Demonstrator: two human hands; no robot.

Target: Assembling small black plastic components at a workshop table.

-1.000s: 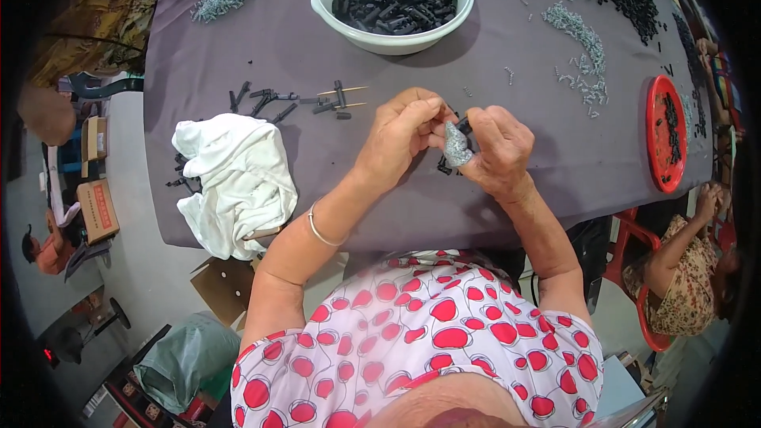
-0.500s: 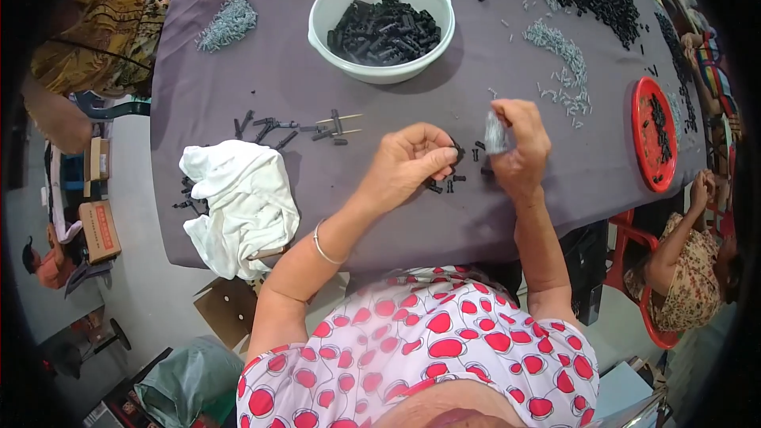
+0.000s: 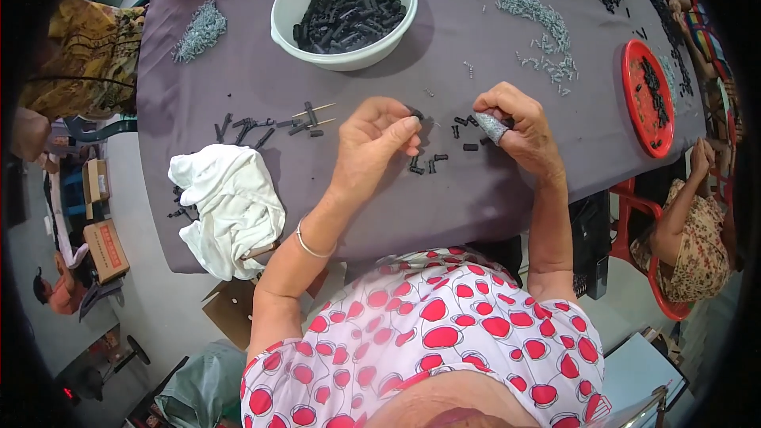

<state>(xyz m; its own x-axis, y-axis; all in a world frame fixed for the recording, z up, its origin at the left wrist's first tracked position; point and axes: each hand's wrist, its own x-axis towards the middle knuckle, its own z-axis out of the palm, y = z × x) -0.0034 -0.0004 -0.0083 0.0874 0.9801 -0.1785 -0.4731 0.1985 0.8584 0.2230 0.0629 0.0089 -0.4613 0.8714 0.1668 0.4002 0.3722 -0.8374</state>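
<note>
My left hand point(image 3: 372, 147) is closed, with a small black plastic piece point(image 3: 414, 112) pinched between thumb and forefinger. To its right, my right hand point(image 3: 527, 131) is curled shut on another small black piece point(image 3: 508, 122), mostly hidden by the fingers. A grey speckled wrap point(image 3: 490, 127) covers what looks like the right thumb. Several short black pieces point(image 3: 432, 165) lie on the cloth between and just below the hands. A large white bowl point(image 3: 277, 41) of longer black pieces point(image 3: 349, 20) stands beyond my left hand.
Loose silvery screws point(image 3: 539, 17) spread at the far right, with another heap point(image 3: 200, 30) at far left. A red tray point(image 3: 634, 103) holds black parts near the right edge. A white cloth point(image 3: 230, 206) lies at left below black rods and thin sticks point(image 3: 321, 107). People sit around.
My hands have moved apart, the left one leftward and up. The right fingers have curled over, with a black piece now showing. The whole view has shifted somewhat.
</note>
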